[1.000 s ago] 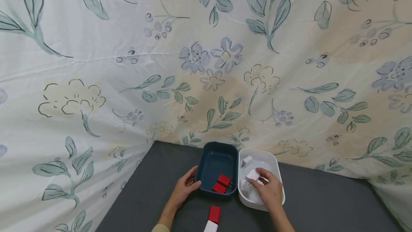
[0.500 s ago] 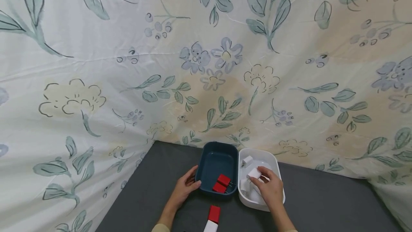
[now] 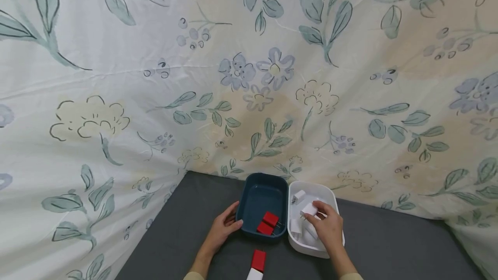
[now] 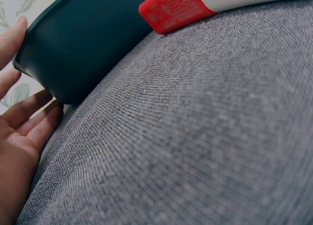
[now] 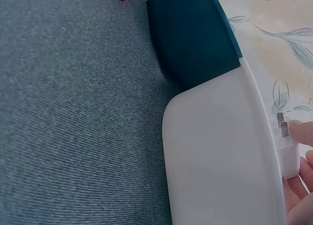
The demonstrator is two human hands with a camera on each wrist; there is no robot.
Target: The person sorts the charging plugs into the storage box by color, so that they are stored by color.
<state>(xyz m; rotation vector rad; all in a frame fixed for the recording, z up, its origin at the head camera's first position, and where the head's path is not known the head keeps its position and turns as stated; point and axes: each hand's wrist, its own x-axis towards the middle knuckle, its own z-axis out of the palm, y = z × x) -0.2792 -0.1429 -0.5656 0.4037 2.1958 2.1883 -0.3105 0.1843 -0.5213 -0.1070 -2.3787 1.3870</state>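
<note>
My right hand (image 3: 328, 227) pinches a white plug charger (image 3: 309, 209) over the white bin (image 3: 311, 250). In the right wrist view, metal prongs stick out of this charger (image 5: 289, 159) just beyond the bin's rim. Several other white chargers (image 3: 295, 227) lie inside the bin. My left hand (image 3: 221, 229) touches the dark blue bin (image 3: 253, 195) at its left side, thumb by the near corner. The left wrist view has its fingers (image 4: 41, 120) fairly straight against the bin's lower edge. Two red chargers (image 3: 270, 218) lie in the blue bin.
On the dark grey table cloth (image 3: 167, 237), a red charger (image 3: 258, 259) touches a white piece (image 3: 254, 275), partly cut off by the frame, in front of the blue bin. The bins stand side by side. Floral fabric (image 3: 264, 98) hangs behind and at the left.
The right hand has shifted slightly right and down with the white charger, turning it a little. The left hand and both bins stay put; the head view tilts very slightly.
</note>
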